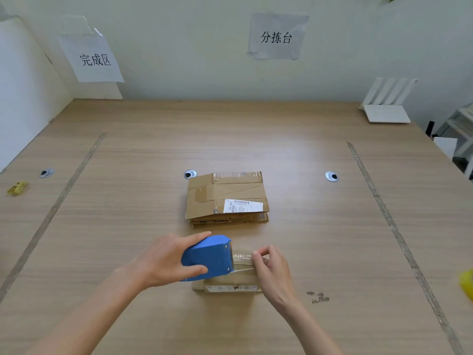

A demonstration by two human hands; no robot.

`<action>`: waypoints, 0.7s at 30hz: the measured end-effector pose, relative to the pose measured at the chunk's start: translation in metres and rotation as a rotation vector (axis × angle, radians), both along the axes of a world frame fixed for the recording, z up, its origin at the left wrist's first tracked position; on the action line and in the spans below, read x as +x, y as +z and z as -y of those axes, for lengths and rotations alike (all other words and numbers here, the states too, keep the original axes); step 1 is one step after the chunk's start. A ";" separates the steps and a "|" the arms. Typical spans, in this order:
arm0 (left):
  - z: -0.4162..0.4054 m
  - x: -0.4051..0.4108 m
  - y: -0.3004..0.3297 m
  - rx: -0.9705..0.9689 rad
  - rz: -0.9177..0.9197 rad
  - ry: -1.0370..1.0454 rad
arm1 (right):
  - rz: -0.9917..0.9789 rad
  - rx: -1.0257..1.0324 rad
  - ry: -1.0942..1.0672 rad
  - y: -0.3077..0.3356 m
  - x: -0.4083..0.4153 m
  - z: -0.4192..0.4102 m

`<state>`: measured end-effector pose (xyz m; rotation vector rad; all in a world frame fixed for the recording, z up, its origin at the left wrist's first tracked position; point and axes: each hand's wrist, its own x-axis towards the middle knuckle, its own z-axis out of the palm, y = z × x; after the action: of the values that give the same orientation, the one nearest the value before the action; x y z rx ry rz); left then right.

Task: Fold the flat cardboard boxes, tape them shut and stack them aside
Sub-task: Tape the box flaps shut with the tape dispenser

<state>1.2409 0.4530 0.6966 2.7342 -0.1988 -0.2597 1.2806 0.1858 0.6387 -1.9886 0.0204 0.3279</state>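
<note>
My left hand (166, 260) grips a blue tape dispenser (207, 257) just above a small folded cardboard box (230, 284) near the table's front. My right hand (272, 267) pinches the clear tape end (243, 258) pulled out from the dispenser's toothed edge, over the box's top. Most of that box is hidden under the dispenser and my hands. Farther back, at the table's middle, lies a stack of flat cardboard boxes (226, 198), the top one bearing a white shipping label.
The wooden table (128, 226) has two tape lines marking side zones and three round cable holes. A small yellow object (17, 187) lies at the far left, another yellow thing (466, 285) at the right edge. A white router (386, 112) stands back right.
</note>
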 end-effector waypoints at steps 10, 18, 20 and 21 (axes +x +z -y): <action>0.003 -0.012 -0.017 -0.016 -0.036 0.019 | 0.038 -0.001 0.014 -0.012 -0.007 0.006; -0.005 -0.007 -0.020 -0.064 -0.122 0.026 | 0.043 -0.052 -0.026 -0.019 -0.015 0.000; -0.008 -0.009 -0.020 -0.060 -0.134 0.034 | 0.048 -0.046 -0.018 -0.017 -0.018 -0.002; -0.009 -0.011 -0.020 -0.055 -0.137 0.038 | 0.051 -0.044 -0.021 -0.017 -0.020 -0.004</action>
<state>1.2298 0.4615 0.6764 2.6501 -0.1147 -0.4235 1.2605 0.1896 0.6215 -2.0386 0.0157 0.2648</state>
